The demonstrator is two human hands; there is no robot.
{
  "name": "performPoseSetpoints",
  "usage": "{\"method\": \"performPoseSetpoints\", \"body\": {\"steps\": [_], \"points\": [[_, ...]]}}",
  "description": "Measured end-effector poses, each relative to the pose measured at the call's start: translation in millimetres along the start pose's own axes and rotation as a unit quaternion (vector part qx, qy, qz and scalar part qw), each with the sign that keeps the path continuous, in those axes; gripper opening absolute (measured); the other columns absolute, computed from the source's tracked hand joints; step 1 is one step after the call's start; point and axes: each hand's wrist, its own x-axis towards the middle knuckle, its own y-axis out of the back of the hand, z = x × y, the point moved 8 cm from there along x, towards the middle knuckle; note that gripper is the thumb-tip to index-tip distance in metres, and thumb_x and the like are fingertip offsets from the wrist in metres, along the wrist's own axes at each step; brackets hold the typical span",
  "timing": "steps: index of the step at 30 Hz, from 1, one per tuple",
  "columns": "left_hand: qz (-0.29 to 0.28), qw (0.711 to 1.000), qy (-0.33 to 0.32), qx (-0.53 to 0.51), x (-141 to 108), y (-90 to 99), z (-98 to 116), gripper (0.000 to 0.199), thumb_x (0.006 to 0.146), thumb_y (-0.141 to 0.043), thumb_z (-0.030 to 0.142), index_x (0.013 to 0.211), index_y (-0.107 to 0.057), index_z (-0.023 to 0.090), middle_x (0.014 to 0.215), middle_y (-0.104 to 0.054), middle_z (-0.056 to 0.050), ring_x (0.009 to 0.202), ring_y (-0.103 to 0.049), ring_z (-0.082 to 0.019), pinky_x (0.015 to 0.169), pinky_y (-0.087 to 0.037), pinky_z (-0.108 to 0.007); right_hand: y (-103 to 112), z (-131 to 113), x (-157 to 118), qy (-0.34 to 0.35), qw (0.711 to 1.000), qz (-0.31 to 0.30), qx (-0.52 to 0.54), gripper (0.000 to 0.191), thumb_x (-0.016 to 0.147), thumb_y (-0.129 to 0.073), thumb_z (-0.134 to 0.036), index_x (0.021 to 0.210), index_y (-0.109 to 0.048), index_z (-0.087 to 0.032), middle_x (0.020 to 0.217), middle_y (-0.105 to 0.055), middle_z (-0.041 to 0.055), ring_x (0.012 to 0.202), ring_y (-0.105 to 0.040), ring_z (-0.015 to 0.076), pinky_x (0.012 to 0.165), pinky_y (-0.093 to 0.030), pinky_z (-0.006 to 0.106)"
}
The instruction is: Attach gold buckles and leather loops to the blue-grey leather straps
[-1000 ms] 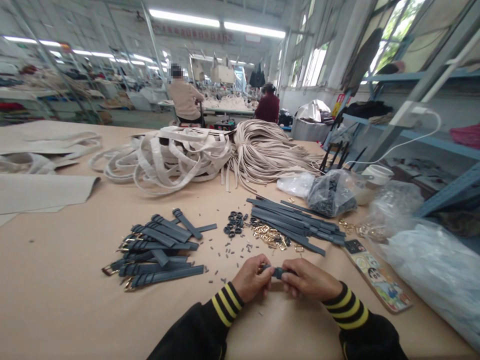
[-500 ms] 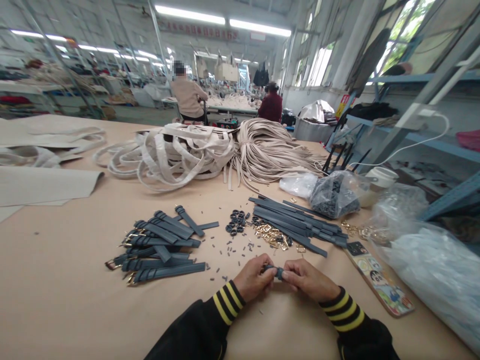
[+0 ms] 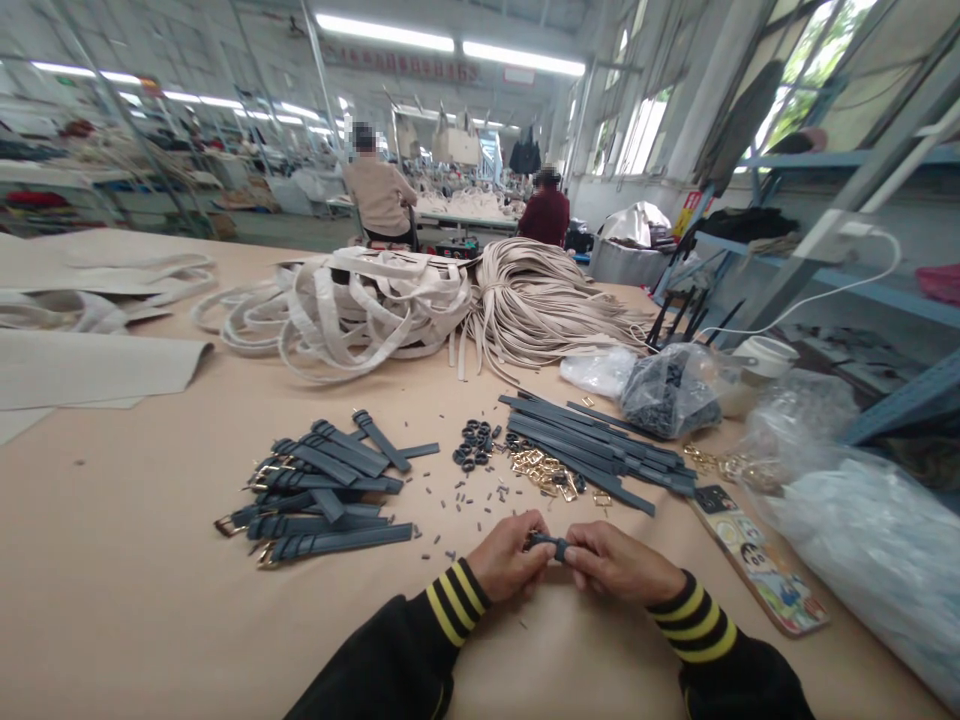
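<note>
Between my two hands is a short dark blue strap piece [image 3: 553,546]. My left hand [image 3: 511,556] pinches one end, and my right hand [image 3: 619,562] grips the other with thumb and fingers. Part of the piece is hidden by the fingers. Just beyond the hands lie gold buckles [image 3: 541,470] and small dark loops [image 3: 472,445]. Loose dark blue strips [image 3: 592,440] fan out behind the right hand. To the left is a pile of buckled dark straps [image 3: 322,490]. Tiny dark bits are scattered near the left hand.
Beige strap loops [image 3: 352,310] and a bundle of beige cords [image 3: 532,300] lie at the back. On the right are a patterned phone case [image 3: 761,560], clear plastic bags [image 3: 870,530] and a white cup [image 3: 765,360]. Two people sit further away.
Slightly more of the dark strap piece shows between my hands. My right hand has shifted a little to the right, and the whole view has moved slightly.
</note>
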Motion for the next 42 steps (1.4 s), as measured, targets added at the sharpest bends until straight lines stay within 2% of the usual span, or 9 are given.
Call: {"method": "performPoseSetpoints", "body": {"steps": [4,15,21,26,30,33,35,39,42], "points": [[-0.070,0.997,0.010,-0.039,-3,-10.1,-3,0.018,0.080,-0.045,0.033,0.078,-0.041,0.017,0.050,-0.049,0.006,0.034,-0.043,-0.005,0.032,-0.030,-0.013,-6,5,-3,-0.011,0.999,-0.042,0.030,0.026,0.085,-0.038,-0.032,0.069,-0.050,-0.015,0.055,-0.054,-0.0019,0.043,-0.043,0.0070,0.043,-0.033,0.017],[-0.101,0.992,0.024,-0.071,-5,-15.0,-5,0.015,0.080,-0.047,0.030,0.082,-0.040,0.017,0.051,-0.050,0.006,0.032,-0.043,-0.005,0.031,-0.031,-0.013,-2,2,1,0.055,0.998,0.004,-0.038,0.033,0.082,-0.044,-0.035,0.056,-0.044,-0.015,0.048,-0.035,-0.0068,0.045,-0.031,0.0057,0.042,-0.022,0.017],[-0.134,0.986,0.024,-0.094,-7,-20.8,-5,0.019,0.081,-0.047,0.032,0.089,-0.035,0.019,0.049,-0.049,0.009,0.031,-0.043,-0.005,0.030,-0.031,-0.011,-17,1,0,0.058,0.996,-0.060,-0.035,0.034,0.087,-0.037,-0.032,0.062,-0.051,-0.014,0.051,-0.048,-0.0038,0.045,-0.043,0.0067,0.047,-0.033,0.017],[-0.088,0.991,0.033,-0.094,-7,-9.9,-6,0.023,0.080,-0.047,0.037,0.086,-0.035,0.019,0.049,-0.048,0.009,0.031,-0.043,-0.005,0.030,-0.030,-0.012,-20,-13,9,0.085,0.995,0.006,-0.051,0.036,0.089,-0.032,-0.033,0.069,-0.055,-0.014,0.053,-0.050,-0.0032,0.048,-0.045,0.0079,0.050,-0.035,0.018],[0.044,0.998,0.013,-0.035,-23,47.5,5,0.021,0.080,-0.046,0.037,0.084,-0.042,0.017,0.054,-0.049,0.006,0.039,-0.045,-0.005,0.036,-0.035,-0.014,15,-23,21,0.075,0.982,0.122,-0.127,0.029,0.085,-0.039,-0.031,0.068,-0.056,-0.016,0.062,-0.056,-0.0003,0.057,-0.050,0.0111,0.053,-0.037,0.020],[0.157,0.986,0.022,0.058,-55,117.2,20,0.023,0.077,-0.048,0.038,0.084,-0.048,0.016,0.053,-0.048,0.006,0.040,-0.044,-0.006,0.038,-0.036,-0.016,66,-9,14,0.044,0.941,0.271,-0.199,0.020,0.082,-0.041,-0.028,0.080,-0.058,-0.016,0.076,-0.060,0.0047,0.071,-0.055,0.0166,0.066,-0.041,0.027],[0.225,0.966,0.033,0.127,-81,164.4,33,0.023,0.077,-0.048,0.038,0.082,-0.050,0.016,0.051,-0.047,0.006,0.039,-0.042,-0.007,0.038,-0.035,-0.017,87,16,12,0.015,0.915,0.306,-0.264,0.021,0.076,-0.045,-0.027,0.086,-0.059,-0.015,0.083,-0.060,0.0084,0.079,-0.055,0.0213,0.074,-0.041,0.033],[0.352,0.888,0.055,0.291,-126,243.1,52,0.020,0.077,-0.046,0.035,0.078,-0.053,0.017,0.054,-0.050,0.004,0.047,-0.049,-0.011,0.046,-0.039,-0.022,96,64,20,0.005,0.899,0.295,-0.324,0.024,0.074,-0.045,-0.029,0.089,-0.059,-0.015,0.085,-0.060,0.0108,0.081,-0.056,0.0250,0.074,-0.042,0.037],[0.419,0.797,0.070,0.429,-145,278.5,55,0.016,0.076,-0.046,0.031,0.078,-0.055,0.018,0.068,-0.058,-0.001,0.066,-0.056,-0.016,0.062,-0.044,-0.028,94,72,21,0.029,0.893,0.298,-0.335,0.025,0.077,-0.041,-0.030,0.088,-0.058,-0.016,0.084,-0.060,0.0110,0.079,-0.057,0.0251,0.074,-0.043,0.037]]}}
